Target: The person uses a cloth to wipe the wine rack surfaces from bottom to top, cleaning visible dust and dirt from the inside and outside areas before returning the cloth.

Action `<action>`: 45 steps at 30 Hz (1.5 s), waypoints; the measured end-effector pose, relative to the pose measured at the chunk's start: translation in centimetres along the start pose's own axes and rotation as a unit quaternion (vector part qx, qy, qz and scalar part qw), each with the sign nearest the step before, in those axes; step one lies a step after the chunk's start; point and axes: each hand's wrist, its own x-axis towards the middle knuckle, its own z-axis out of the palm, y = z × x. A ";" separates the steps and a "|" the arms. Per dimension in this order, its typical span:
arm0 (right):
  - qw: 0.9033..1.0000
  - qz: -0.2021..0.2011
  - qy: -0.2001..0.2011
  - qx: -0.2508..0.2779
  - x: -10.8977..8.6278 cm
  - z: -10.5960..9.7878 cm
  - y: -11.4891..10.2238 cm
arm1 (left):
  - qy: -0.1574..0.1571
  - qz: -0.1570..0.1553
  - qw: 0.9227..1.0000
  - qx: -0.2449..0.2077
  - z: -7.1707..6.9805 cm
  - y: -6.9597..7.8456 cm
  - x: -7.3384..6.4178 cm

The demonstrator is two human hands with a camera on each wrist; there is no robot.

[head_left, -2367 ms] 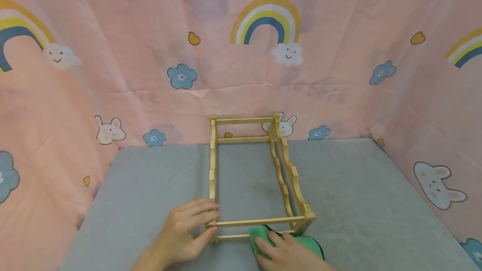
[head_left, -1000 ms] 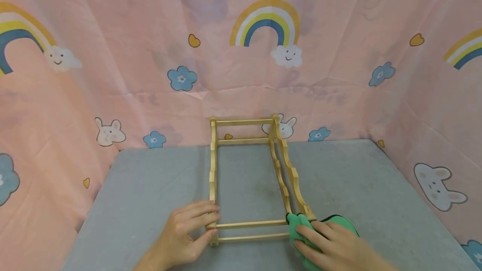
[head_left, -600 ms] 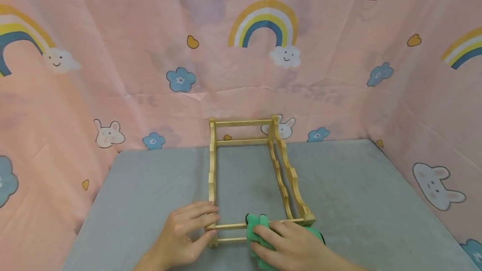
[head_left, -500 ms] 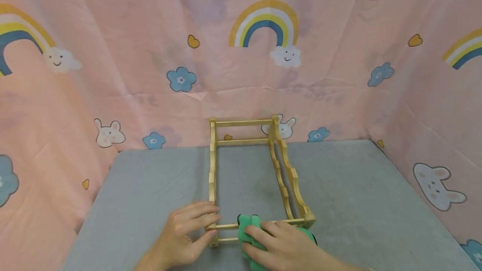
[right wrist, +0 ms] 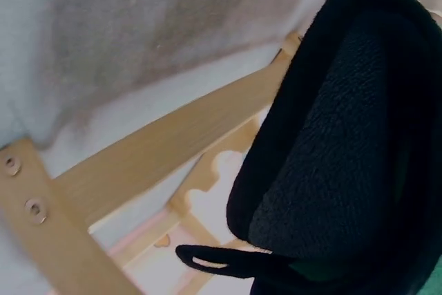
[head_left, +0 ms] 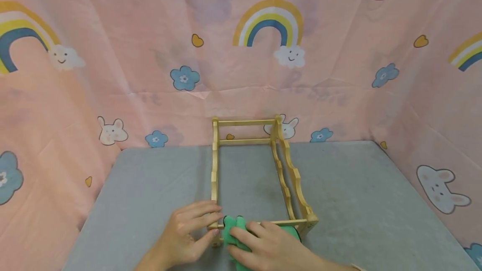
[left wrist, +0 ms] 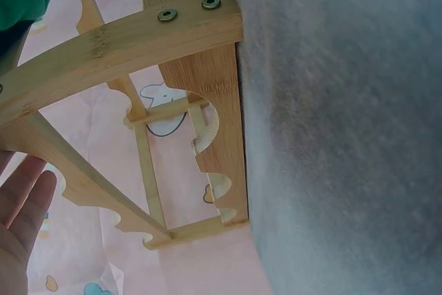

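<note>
A light wooden rack [head_left: 295, 177] with wavy, notched side rails lies lengthwise on the table in the head view. My left hand [head_left: 190, 230] grips its near left corner, thumb in front and fingers over the side rail. In the left wrist view, fingertips [left wrist: 41, 195] show beside a notched rail. My right hand [head_left: 269, 246] holds a bunched green cloth [head_left: 233, 231] with black edging over the near crossbars, close to the left hand. The right wrist view shows the cloth's dark fuzzy side [right wrist: 324, 150] and a black loop. The right hand's palm side is hidden.
The grey table [head_left: 350, 187] extends to both sides of the rack. A pink printed curtain [head_left: 241, 83] hangs behind it and along the left and right. The rack's far end stands close to the back curtain.
The right hand and cloth went right to the rack's near right corner, then back left along the near crossbars, now almost at the left corner. My left hand and the rack stayed put.
</note>
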 end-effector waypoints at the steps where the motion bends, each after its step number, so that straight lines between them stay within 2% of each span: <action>1: 1.000 0.005 -0.010 0.001 -0.2 -0.3 0.0 | -0.001 0.000 1.000 0.000 0.0 0.0 0.0; 5: 0.999 0.000 -0.031 -0.020 -1.3 -1.3 0.6 | -0.003 0.003 1.000 0.002 0.1 0.0 0.1; 9: 0.999 -0.006 -0.028 -0.037 -2.8 -2.2 1.2 | -0.001 0.000 1.000 0.003 0.1 0.1 0.1; 18: 0.997 0.028 -0.050 -0.042 -6.2 -5.0 1.9 | 0.002 0.005 1.000 0.008 0.3 0.1 0.1; 23: 0.996 0.051 -0.062 -0.042 -7.8 -6.9 2.4 | -0.009 -0.005 0.999 0.045 0.2 0.7 0.7; 28: 0.993 0.087 -0.067 -0.045 -9.3 -8.6 2.8 | -0.029 -0.004 0.992 0.122 0.7 1.9 2.0; 31: 0.991 0.106 -0.066 -0.051 -10.3 -9.4 3.1 | -0.038 0.013 0.985 0.170 1.5 2.7 3.0; 33: 0.991 0.111 -0.058 -0.053 -11.1 -9.8 3.5 | -0.052 0.011 0.982 0.181 2.2 3.4 3.7; 34: 0.991 0.108 -0.051 -0.053 -11.4 -9.8 3.8 | -0.060 0.011 0.981 0.184 2.6 3.7 3.9; 38: 0.991 0.116 -0.034 -0.056 -12.6 -10.0 5.1 | -0.107 -0.028 0.977 0.182 4.4 5.2 5.1; 40: 0.990 0.123 -0.016 -0.062 -13.4 -9.9 6.0 | -0.118 -0.041 0.976 0.177 5.5 5.8 5.6; 42: 0.989 0.132 -0.002 -0.071 -14.4 -9.6 7.2 | -0.126 -0.050 0.976 0.173 6.6 6.2 6.1; 45: 0.984 0.153 0.014 -0.087 -16.4 -9.0 8.9 | -0.119 -0.047 0.977 0.172 8.3 6.7 6.9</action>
